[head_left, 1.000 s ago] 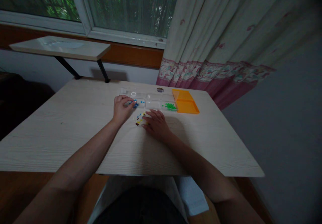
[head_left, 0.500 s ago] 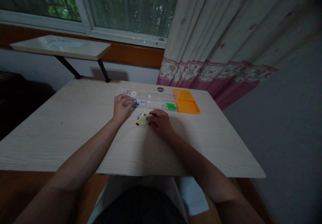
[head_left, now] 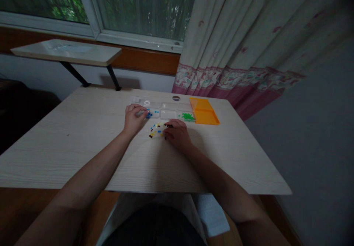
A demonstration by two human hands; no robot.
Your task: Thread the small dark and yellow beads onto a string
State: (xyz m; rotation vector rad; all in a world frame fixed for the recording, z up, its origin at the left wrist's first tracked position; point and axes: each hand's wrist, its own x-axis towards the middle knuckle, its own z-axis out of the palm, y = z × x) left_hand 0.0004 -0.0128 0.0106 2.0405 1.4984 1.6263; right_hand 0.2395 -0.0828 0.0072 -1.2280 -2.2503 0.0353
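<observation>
My left hand [head_left: 134, 118] rests on the table [head_left: 83, 146] with its fingers curled forward. The tips sit at the near-left compartment of the clear tray [head_left: 168, 113], right where the blue beads [head_left: 149, 114] lie. The light is too dim to tell whether I have a bead pinched or am only touching them.

My right hand [head_left: 177, 133] lies knuckles-up just beside the loose scatter of small pieces [head_left: 155, 130] (blue, yellow and dark ones, as far as I can make out), which sits on bare wood between my two hands and just in front of the tray. My fingers are bent down and drawn close together over the right edge of the scatter, with a dark piece at their tips. I cannot tell if it is gripped or only under them.

The tray runs left to right across the far middle of the table, well back from the near edge. The green beads [head_left: 188, 116] fill its near-right compartment, and the orange lid [head_left: 204, 116] lies open and touches the tray's right end.

Left of my left forearm the tabletop is wide and bare out to its left edge. To the right there is bare wood past the lid, though less of it, as the far-right corner comes in close to the curtain [head_left: 249, 47]. Behind the tray only a narrow strip of table remains before the far edge. Beyond it stands a small side table [head_left: 69, 52] under the window [head_left: 143, 6].
</observation>
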